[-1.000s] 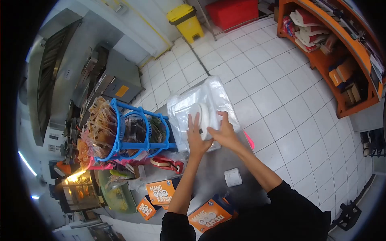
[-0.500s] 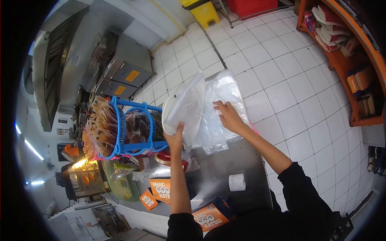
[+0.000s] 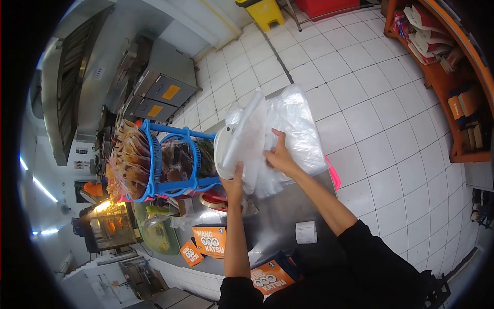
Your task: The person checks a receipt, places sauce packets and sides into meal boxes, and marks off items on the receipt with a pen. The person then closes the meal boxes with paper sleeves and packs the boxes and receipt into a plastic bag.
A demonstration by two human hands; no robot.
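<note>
My left hand (image 3: 233, 183) is closed on the lower edge of a clear plastic bag (image 3: 248, 139), which stands up from the table. Behind that bag is a white rounded object (image 3: 223, 144), partly covered by it; I cannot make out its kind. My right hand (image 3: 280, 157) is bent at the near side of a stack of clear plastic bags (image 3: 298, 121), its fingers closed on thin plastic beside the held bag. The stack lies flat across the far end of the metal table (image 3: 309, 206).
Left of my hands, a blue rack (image 3: 193, 159) holds wrapped packets (image 3: 131, 159). Orange printed boxes (image 3: 210, 239) and a paper receipt roll (image 3: 305, 232) sit on the near table. A pink edge (image 3: 333, 172) shows under the bags. An orange shelf (image 3: 437, 82) stands right.
My right hand has moved left and slightly down from over the stack, towards the bag in my left hand, and draws plastic with it. The left hand still holds its bag.
</note>
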